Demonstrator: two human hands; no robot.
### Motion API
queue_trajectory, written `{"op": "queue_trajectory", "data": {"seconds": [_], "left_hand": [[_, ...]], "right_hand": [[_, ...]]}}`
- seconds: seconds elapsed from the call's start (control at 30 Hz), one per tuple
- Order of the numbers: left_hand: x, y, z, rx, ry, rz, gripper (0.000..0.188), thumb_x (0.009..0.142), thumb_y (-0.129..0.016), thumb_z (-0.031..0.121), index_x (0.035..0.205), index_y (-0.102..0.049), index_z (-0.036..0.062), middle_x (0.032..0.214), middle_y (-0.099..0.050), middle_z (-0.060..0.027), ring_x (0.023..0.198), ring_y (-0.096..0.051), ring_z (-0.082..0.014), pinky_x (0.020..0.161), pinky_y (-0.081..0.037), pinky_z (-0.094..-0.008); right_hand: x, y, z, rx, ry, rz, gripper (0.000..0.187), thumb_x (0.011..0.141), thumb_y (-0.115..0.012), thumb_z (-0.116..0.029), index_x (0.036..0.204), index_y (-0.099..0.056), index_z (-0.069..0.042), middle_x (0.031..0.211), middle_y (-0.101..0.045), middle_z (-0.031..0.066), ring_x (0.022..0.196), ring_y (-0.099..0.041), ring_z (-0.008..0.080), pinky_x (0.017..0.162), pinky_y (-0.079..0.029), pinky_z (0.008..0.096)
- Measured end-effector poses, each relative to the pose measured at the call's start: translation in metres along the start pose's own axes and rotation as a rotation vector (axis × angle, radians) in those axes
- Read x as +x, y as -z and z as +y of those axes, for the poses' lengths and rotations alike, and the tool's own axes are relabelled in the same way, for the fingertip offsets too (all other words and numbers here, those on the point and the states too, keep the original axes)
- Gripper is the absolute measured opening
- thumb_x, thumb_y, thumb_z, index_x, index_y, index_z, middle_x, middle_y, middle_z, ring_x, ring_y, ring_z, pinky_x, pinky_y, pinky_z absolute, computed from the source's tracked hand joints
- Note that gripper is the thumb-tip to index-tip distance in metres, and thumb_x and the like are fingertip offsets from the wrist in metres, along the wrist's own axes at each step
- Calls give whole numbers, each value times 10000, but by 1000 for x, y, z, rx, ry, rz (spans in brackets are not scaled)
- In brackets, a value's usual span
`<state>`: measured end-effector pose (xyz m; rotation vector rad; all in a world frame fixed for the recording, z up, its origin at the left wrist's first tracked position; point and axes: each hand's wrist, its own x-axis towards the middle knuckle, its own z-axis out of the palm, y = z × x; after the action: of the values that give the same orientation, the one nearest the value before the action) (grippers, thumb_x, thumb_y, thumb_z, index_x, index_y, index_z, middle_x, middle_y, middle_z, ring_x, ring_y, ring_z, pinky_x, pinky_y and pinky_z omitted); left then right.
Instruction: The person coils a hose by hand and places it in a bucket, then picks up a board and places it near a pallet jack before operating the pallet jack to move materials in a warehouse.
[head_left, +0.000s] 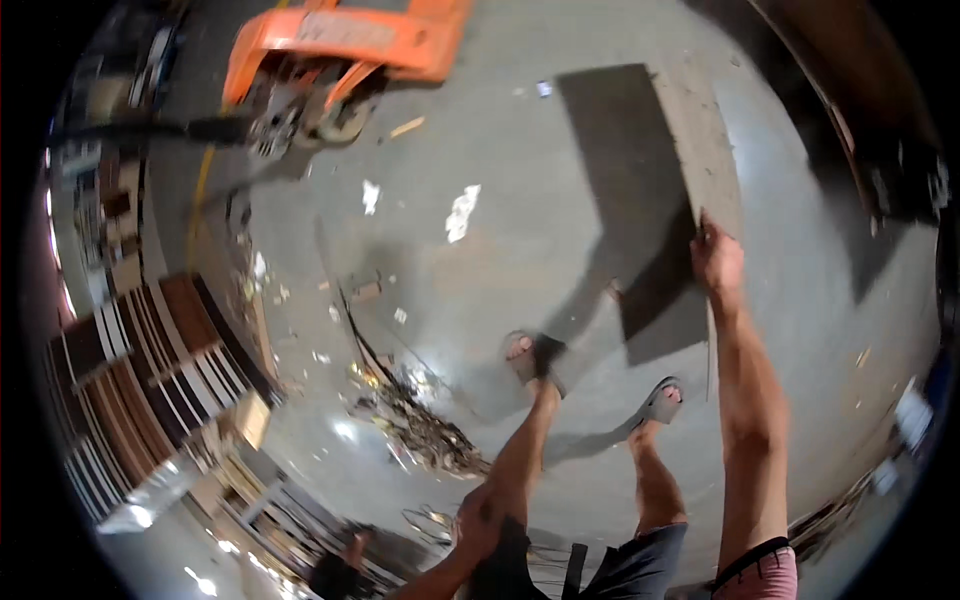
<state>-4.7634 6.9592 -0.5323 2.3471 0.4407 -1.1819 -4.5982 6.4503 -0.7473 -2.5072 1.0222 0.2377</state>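
Note:
My right hand (718,262) reaches forward with its fingers closed on the edge of a large flat board. The board has a dark grey-brown face (625,170) and a pale tan strip (700,125) with small specks along its right side. I cannot tell whether these are one board or two. Shadows fall across the dark face. My left forearm (430,578) comes in at the bottom, and my left hand (478,528) is close to my left knee. Its fingers are blurred and merge with the leg.
An orange pallet jack (345,35) stands at the far left. Swept debris (425,425) lies left of my feet, with white scraps (463,213) on the floor ahead. Striped stacks of panels (150,365) line the left. A large brown object (850,60) is at the far right.

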Motion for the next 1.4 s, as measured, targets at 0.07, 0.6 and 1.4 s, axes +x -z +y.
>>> {"op": "queue_trajectory", "data": {"seconds": [0.07,0.6,1.4], "left_hand": [[-17,7,-40,-27,111,48,414,840,-663,264,1208,-599,87,1211,-611,-177,1132,-576,-350,965,-462,-418],[-64,-94,-120,-479,537,96,354,825,-630,425,1097,-653,200,1211,-592,-96,1109,-557,-362,879,-481,-514],[-58,17,-95,-1504,1142,305,393,839,-554,438,1089,-694,169,1173,-631,-117,1096,-583,-332,873,-495,-459]], "right_hand": [[-24,-61,-105,37,246,-114,533,782,-686,-113,1302,-574,-147,1026,-672,196,943,-634,400,825,-518,467],[-357,-264,-569,-185,1067,-497,410,852,-582,-249,1238,-611,-115,1107,-671,179,995,-652,351,883,-508,416],[-712,-250,-465,-968,2285,-1475,186,886,-592,-231,1045,-678,-185,899,-688,102,850,-653,320,727,-518,436]]}}
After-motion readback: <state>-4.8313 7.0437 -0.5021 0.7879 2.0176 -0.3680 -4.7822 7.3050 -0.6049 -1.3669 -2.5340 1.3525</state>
